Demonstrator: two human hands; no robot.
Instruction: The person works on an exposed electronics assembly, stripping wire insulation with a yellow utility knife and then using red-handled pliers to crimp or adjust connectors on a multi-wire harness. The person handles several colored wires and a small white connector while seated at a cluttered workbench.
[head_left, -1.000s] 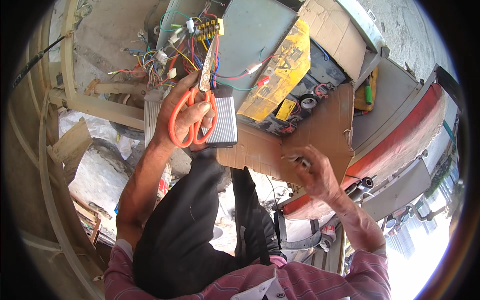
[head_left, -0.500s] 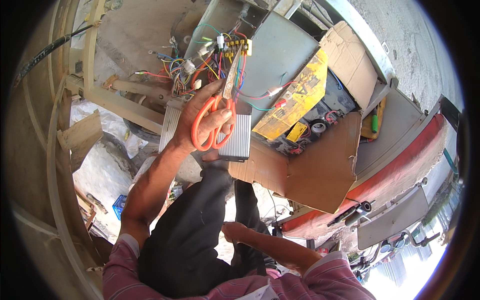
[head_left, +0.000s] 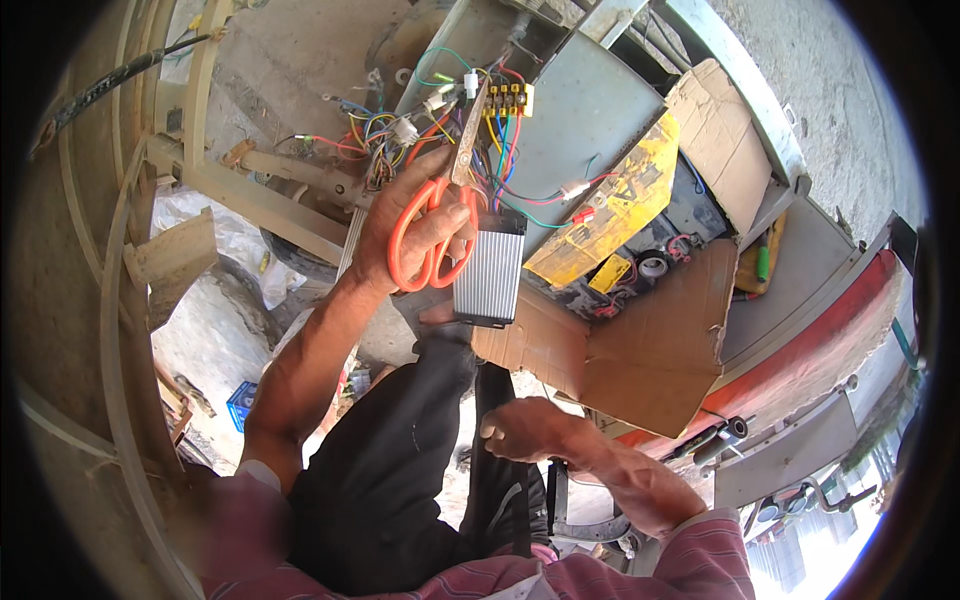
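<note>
My left hand (head_left: 410,215) is closed around the orange handles of a pair of scissors (head_left: 463,160). The worn blades point up and away, their tips beside a yellow terminal block (head_left: 507,99) where several coloured wires end. Left of the blades spreads a bundle of wires and white connectors (head_left: 404,131). Just below the scissors lies a silver ribbed metal box (head_left: 487,275). My right hand (head_left: 525,430) hovers over my lap with its fingers curled in. What it holds, if anything, is hidden.
A scuffed yellow box (head_left: 615,205) and opened cardboard (head_left: 650,340) stand to the right, near a green-handled tool (head_left: 763,262). Metal frame bars (head_left: 265,205) cross on the left. A small blue box (head_left: 241,403) sits low on the ground at left.
My right hand has risen from low over my legs, upward and to the right. My left hand keeps the scissors near the terminal block. The view has shifted slightly.
</note>
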